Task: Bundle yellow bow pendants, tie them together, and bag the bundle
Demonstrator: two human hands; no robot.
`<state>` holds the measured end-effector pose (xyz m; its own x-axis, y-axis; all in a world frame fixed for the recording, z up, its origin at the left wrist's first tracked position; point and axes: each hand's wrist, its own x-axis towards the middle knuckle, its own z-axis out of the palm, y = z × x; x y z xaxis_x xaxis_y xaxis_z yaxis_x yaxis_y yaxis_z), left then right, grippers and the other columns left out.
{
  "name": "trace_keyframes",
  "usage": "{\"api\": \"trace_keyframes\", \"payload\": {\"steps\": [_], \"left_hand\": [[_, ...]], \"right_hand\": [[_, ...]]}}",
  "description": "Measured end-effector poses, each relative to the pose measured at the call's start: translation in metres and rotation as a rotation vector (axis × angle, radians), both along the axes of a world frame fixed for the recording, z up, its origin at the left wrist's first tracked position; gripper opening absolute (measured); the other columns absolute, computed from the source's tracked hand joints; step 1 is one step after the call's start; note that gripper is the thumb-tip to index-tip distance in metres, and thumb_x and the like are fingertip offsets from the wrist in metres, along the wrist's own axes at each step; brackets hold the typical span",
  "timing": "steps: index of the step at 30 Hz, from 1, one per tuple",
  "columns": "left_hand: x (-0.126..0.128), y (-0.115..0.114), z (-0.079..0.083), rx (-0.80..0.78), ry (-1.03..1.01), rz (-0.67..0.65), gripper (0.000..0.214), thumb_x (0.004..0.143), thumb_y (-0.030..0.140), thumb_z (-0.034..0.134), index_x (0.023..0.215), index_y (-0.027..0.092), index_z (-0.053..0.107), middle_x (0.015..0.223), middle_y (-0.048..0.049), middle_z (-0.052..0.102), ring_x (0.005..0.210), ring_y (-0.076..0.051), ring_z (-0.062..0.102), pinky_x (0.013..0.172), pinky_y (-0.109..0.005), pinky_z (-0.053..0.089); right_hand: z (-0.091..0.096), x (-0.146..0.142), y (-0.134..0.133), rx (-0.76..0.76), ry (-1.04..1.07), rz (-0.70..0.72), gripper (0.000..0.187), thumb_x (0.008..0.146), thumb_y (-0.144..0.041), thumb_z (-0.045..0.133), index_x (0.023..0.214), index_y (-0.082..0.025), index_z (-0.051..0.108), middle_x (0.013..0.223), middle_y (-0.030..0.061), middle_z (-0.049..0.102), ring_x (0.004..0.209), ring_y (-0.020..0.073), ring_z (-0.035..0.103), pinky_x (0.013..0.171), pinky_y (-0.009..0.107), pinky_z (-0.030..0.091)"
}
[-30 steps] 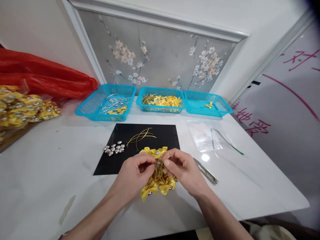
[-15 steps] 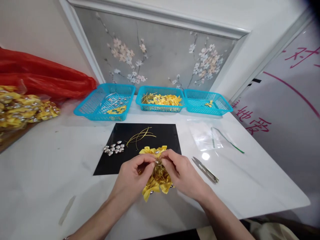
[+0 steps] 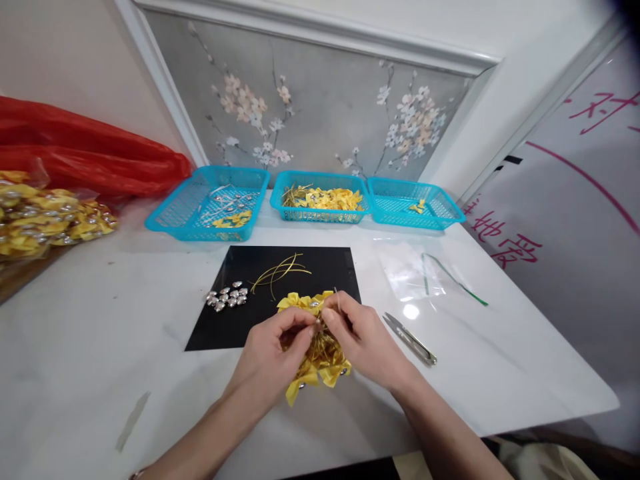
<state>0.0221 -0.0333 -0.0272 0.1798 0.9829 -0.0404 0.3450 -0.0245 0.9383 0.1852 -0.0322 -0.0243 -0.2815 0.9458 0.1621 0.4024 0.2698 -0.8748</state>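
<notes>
Fingers pinched narrow, a person's left hand point(image 3: 270, 347) grips gold stems point(image 3: 321, 347) amid a yellow bow cluster point(image 3: 309, 375), while the right hand point(image 3: 364, 340) pinches a thin strand point(image 3: 337, 297) beside it. The cluster lies over the near edge of a black mat point(image 3: 237, 267) on a white bench point(image 3: 475, 393), silver beads point(image 3: 227, 297) left, snips point(image 3: 413, 341) right.

Beads point(image 3: 227, 297) left of bows point(image 3: 321, 367), snips point(image 3: 411, 340) right, baskets point(image 3: 320, 216) behind
</notes>
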Motion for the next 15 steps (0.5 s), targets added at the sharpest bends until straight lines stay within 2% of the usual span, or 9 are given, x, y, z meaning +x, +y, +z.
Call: {"api": "trace_keyframes", "payload": {"steps": [4, 8, 15], "left_hand": [[-0.0009, -0.0007, -0.0031, 0.014, 0.031, -0.011, 0.012, 0.082, 0.026, 0.052, 0.084, 0.022, 0.064, 0.078, 0.0016, 0.066, 0.069, -0.014, 0.061, 0.062, -0.023, 0.050], [-0.0015, -0.0019, -0.0050, 0.045, 0.064, -0.034, 0.011, 0.083, 0.026, 0.052, 0.083, 0.023, 0.062, 0.076, 0.0029, 0.065, 0.067, -0.013, 0.060, 0.061, -0.023, 0.049], [0.0006, 0.0003, -0.0019, 0.007, -0.020, -0.041, 0.008, 0.081, 0.023, 0.054, 0.086, 0.023, 0.060, 0.082, 0.0025, 0.067, 0.077, -0.014, 0.062, 0.068, -0.023, 0.049]], "right_hand": [[-0.0008, -0.0003, 0.0000, 0.008, -0.023, 0.010, 0.012, 0.088, -0.030, 0.049, 0.083, -0.020, 0.047, 0.056, -0.0069, 0.039, 0.049, 0.0080, 0.036, 0.047, 0.019, 0.028], [-0.0018, -0.0016, 0.0007, 0.019, 0.014, 0.033, 0.014, 0.090, -0.023, 0.044, 0.078, -0.019, 0.049, 0.061, -0.0045, 0.042, 0.052, 0.0082, 0.036, 0.048, 0.019, 0.028], [-0.0042, -0.0003, 0.0010, -0.053, 0.112, 0.029, 0.013, 0.090, -0.023, 0.044, 0.079, -0.019, 0.050, 0.060, -0.0053, 0.039, 0.052, 0.0078, 0.035, 0.047, 0.018, 0.028]]}}
